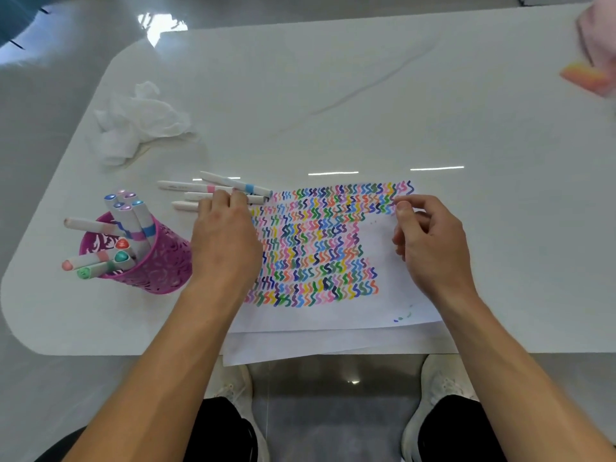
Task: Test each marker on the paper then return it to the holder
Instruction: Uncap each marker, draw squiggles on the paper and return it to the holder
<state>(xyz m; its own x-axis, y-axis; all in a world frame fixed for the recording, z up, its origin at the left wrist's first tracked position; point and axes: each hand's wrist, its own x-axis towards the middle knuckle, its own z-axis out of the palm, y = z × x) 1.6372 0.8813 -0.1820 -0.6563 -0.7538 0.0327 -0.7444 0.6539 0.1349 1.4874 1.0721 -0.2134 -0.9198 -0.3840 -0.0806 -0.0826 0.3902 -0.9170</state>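
- The left hand (pixel 226 241) reaches forward from the lower left, forearm angled up and to the right, palm down. Its fingers are nearly straight.
- Its fingertips (pixel 220 196) rest on the loose markers (pixel 200 187). No curled grip around any of them is visible.
- The right hand (pixel 431 245) hangs over the right side of the paper (pixel 333 315), back of the hand up, with the forearm coming in from the lower right.
- Its fingers are loosely curled, with the thumb near the forefinger by the paper's top edge. Nothing shows in its grasp.
- Four loose markers lie on the surface (pixel 366 111) just beyond the paper's upper left corner. Their long axes run left to right, sloping slightly down toward the paper.
- One with a blue band (pixel 249 187) lies across the others, its right end touching the paper's corner.
- The holder (pixel 163 265), a purple cut-out cup, stands left of the left hand. The markers in it lean left and forward, caps up.
- The paper is filled with rows of coloured squiggles.
- A crumpled tissue (pixel 140 125) lies beyond the holder.
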